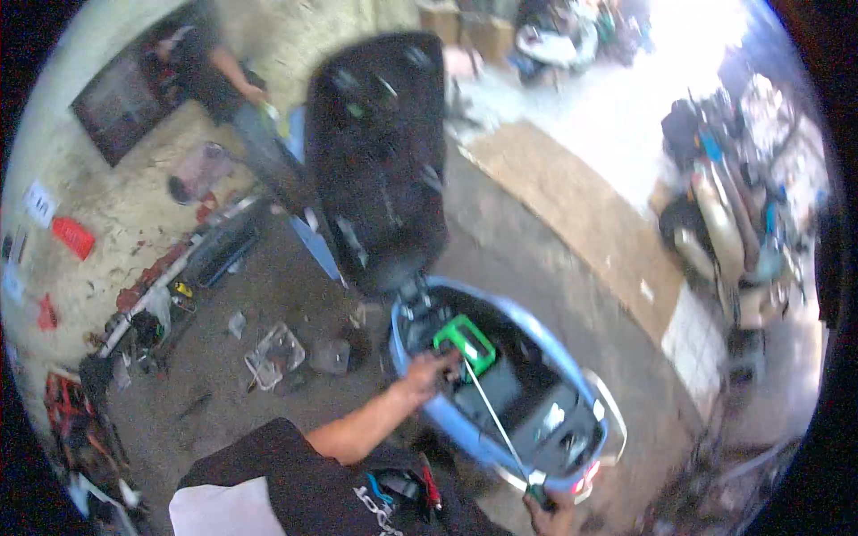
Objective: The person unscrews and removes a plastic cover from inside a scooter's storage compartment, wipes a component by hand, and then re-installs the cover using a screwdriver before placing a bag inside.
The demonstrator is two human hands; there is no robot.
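A blue scooter (543, 327) stands before me with its black seat (380, 161) tipped up on the hinge. Inside the open storage bay a bright green rectangular plastic frame (483, 347) sits at the end near the hinge. My left hand (429, 376) reaches over the blue rim, its fingers closed at the frame's near edge; blur hides their exact grip. Closed round a dark green handle, my right hand (552, 513) is at the scooter's tail. From that handle a long thin pale shaft (496, 418), like a long screwdriver's, runs across the bay to the green frame.
Another person (201, 67) is at the upper left, beyond the raised seat. A clear plastic bin (279, 350) stands on the floor to the left. Flattened cardboard (572, 214) lies beyond the scooter, with a heap of scooter parts (724, 214) at the right.
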